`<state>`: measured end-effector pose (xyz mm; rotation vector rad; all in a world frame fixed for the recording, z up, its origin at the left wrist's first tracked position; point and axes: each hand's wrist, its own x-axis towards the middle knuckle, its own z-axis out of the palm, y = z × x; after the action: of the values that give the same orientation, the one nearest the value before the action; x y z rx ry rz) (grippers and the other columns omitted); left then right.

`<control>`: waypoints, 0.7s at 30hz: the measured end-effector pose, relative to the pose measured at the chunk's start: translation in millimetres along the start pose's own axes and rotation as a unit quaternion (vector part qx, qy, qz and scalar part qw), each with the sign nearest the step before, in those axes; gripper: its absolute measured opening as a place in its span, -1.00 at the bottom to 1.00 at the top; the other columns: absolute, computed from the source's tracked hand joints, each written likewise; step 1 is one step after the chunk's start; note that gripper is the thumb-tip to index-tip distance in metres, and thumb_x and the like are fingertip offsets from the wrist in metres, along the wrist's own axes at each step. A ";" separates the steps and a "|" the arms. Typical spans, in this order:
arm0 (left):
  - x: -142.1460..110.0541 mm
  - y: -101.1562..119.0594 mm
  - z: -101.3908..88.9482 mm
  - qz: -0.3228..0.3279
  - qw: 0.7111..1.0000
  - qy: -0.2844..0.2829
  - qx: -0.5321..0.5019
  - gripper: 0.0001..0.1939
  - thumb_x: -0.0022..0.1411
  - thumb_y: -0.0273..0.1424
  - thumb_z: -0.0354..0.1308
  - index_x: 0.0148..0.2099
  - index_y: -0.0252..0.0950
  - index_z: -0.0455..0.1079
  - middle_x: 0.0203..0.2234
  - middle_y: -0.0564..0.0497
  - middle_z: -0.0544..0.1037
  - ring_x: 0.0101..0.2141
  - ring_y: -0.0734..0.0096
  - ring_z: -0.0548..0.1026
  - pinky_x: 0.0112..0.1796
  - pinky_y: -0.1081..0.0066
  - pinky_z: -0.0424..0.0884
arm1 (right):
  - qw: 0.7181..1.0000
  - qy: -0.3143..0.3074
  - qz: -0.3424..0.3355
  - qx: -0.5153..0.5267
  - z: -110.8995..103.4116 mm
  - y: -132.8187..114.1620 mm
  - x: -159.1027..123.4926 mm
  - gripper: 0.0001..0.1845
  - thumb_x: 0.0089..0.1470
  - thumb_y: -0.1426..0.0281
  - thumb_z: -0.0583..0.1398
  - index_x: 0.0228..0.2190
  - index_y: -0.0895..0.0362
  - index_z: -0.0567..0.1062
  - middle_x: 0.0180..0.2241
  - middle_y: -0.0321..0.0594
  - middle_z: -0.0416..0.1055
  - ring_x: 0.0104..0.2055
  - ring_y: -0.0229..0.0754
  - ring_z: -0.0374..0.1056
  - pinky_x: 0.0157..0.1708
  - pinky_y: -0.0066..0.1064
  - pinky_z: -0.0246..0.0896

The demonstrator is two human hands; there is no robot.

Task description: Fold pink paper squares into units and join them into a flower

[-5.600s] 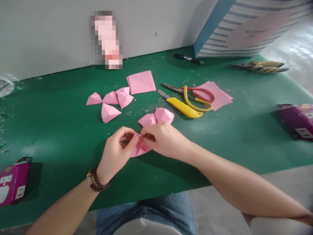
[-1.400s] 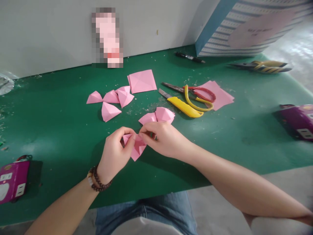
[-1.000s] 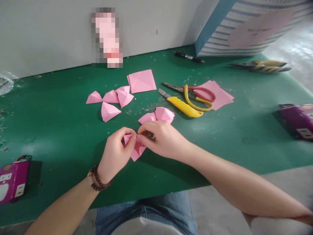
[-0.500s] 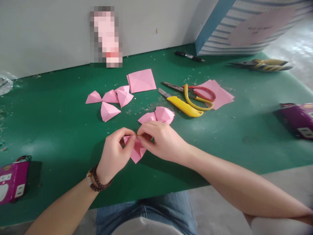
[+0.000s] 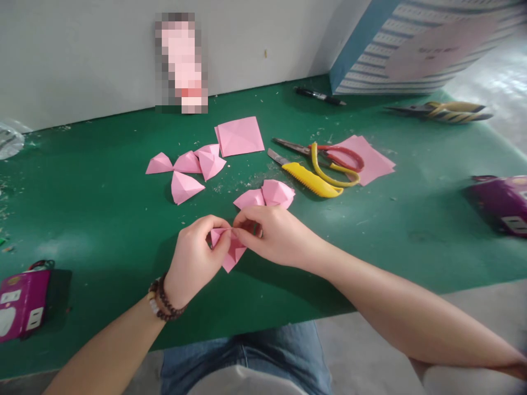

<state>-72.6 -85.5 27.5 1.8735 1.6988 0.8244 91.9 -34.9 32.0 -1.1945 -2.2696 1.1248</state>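
A piece of folded pink paper [image 5: 234,257] is pinched between my two hands, just above the green table. My left hand [image 5: 201,253], with a beaded bracelet on its wrist, grips the paper's upper left edge between thumb and fingers. Close beside it, my right hand [image 5: 272,233] pinches the same paper's top edge, fingertips almost meeting those of the left. Parts of the paper are hidden by the fingers. Right behind my right hand lie folded pink paper pieces [image 5: 276,192]. Further left sits a group of several more folded paper pieces [image 5: 186,186].
Square pink sheets [image 5: 241,136] lie at the back. A yellow utility knife [image 5: 313,178] and red-and-yellow-handled scissors [image 5: 337,160] rest near more pink paper [image 5: 373,159]. A pen [image 5: 319,96], pliers [image 5: 444,111], a striped box [image 5: 391,60] and purple boxes [image 5: 27,302] stand around the edges.
My fingers have shifted slightly on the folded paper, and its upper part is tilted a little differently. The other things stay in place; the view has shifted marginally.
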 end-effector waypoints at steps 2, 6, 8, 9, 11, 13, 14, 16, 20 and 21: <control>-0.3 -0.2 0.6 0.002 1.000 0.000 0.000 -0.92 0.14 -0.52 0.12 -0.37 -0.27 0.40 -0.46 0.07 0.57 -0.46 0.46 0.49 -0.40 0.50 0.41 | 1.000 -0.004 0.011 0.005 -1.4 -0.6 0.0 -0.91 0.01 0.53 0.17 -0.46 0.17 0.48 -0.47 -0.28 0.49 -0.48 -0.33 0.35 -0.51 -0.51 0.17; 1.1 -0.6 -0.9 -0.031 0.998 -0.007 -0.056 -0.94 0.19 -0.42 0.13 -0.27 -0.25 0.42 -0.37 0.04 0.58 -0.41 0.43 0.51 -0.37 0.48 0.42 | 1.000 0.012 0.001 0.017 -2.6 1.2 -0.2 -0.89 0.02 0.53 0.15 -0.49 0.16 0.45 -0.49 -0.28 0.47 -0.49 -0.32 0.34 -0.52 -0.50 0.17; 2.2 -1.6 -3.5 -0.061 0.991 -0.025 -0.114 -0.84 0.25 -0.31 0.09 -0.17 -0.25 0.41 -0.28 0.01 0.57 -0.33 0.40 0.52 -0.35 0.47 0.43 | 0.999 0.031 -0.004 0.028 -3.4 2.8 0.0 -0.89 0.03 0.53 0.14 -0.48 0.15 0.45 -0.49 -0.29 0.46 -0.48 -0.32 0.34 -0.51 -0.50 0.19; 2.6 -2.4 -5.0 -0.072 0.987 -0.035 -0.137 -0.80 0.30 -0.27 0.02 -0.16 -0.25 0.40 -0.28 0.00 0.57 -0.31 0.40 0.52 -0.36 0.47 0.43 | 0.998 0.045 -0.006 0.032 -3.9 3.4 0.3 -0.88 0.03 0.53 0.13 -0.48 0.15 0.44 -0.48 -0.29 0.46 -0.48 -0.32 0.34 -0.50 -0.50 0.20; 2.7 -4.5 -8.0 -0.078 0.984 -0.054 -0.150 -0.69 0.37 -0.25 -0.13 -0.26 -0.26 0.37 -0.37 0.00 0.54 -0.38 0.42 0.49 -0.41 0.46 0.40 | 0.996 0.077 -0.011 0.037 -4.9 4.0 0.9 -0.87 0.02 0.54 0.13 -0.52 0.15 0.41 -0.48 -0.29 0.45 -0.47 -0.32 0.33 -0.48 -0.49 0.23; 2.0 -6.3 -10.0 -0.072 0.987 -0.067 -0.124 -0.62 0.39 -0.28 -0.20 -0.41 -0.26 0.31 -0.51 0.04 0.47 -0.48 0.44 0.44 -0.44 0.45 0.35 | 0.994 0.102 -0.012 0.035 -5.5 4.0 1.2 -0.86 0.01 0.53 0.14 -0.54 0.14 0.39 -0.49 -0.29 0.45 -0.48 -0.32 0.33 -0.47 -0.49 0.24; 1.5 -6.8 -10.5 -0.069 0.989 -0.072 -0.105 -0.61 0.38 -0.29 -0.19 -0.47 -0.26 0.27 -0.57 0.05 0.43 -0.52 0.45 0.41 -0.46 0.45 0.32 | 0.994 0.108 -0.011 0.032 -5.5 3.8 1.3 -0.86 0.01 0.53 0.14 -0.54 0.14 0.39 -0.49 -0.29 0.45 -0.48 -0.32 0.32 -0.47 -0.49 0.24; 0.8 -6.9 -10.6 -0.067 0.992 -0.082 -0.068 -0.60 0.36 -0.30 -0.14 -0.54 -0.26 0.22 -0.65 0.07 0.37 -0.58 0.46 0.35 -0.51 0.44 0.26 | 0.993 0.112 -0.011 0.021 -5.3 3.5 1.4 -0.87 0.01 0.53 0.15 -0.54 0.14 0.38 -0.49 -0.29 0.44 -0.48 -0.32 0.32 -0.47 -0.49 0.23; 0.7 -5.8 -7.9 -0.040 0.996 -0.074 -0.007 -0.59 0.32 -0.34 -0.09 -0.61 -0.26 0.12 -0.71 0.10 0.27 -0.64 0.50 0.26 -0.56 0.44 0.14 | 0.995 0.098 -0.012 -0.006 -4.5 3.5 1.3 -0.84 0.03 0.48 0.17 -0.55 0.14 0.36 -0.49 -0.28 0.44 -0.50 -0.33 0.29 -0.49 -0.50 0.18; 0.9 -5.9 -7.0 -0.028 0.997 -0.070 0.007 -0.59 0.31 -0.36 -0.09 -0.61 -0.26 0.09 -0.72 0.11 0.25 -0.64 0.51 0.23 -0.56 0.44 0.11 | 0.996 0.090 -0.009 -0.013 -4.6 3.6 1.3 -0.84 0.04 0.48 0.18 -0.56 0.14 0.36 -0.50 -0.28 0.44 -0.51 -0.34 0.28 -0.50 -0.50 0.16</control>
<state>-81.7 -84.3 28.4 1.8375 1.6670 0.6448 95.8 -30.4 32.1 -1.2294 -2.1609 0.9440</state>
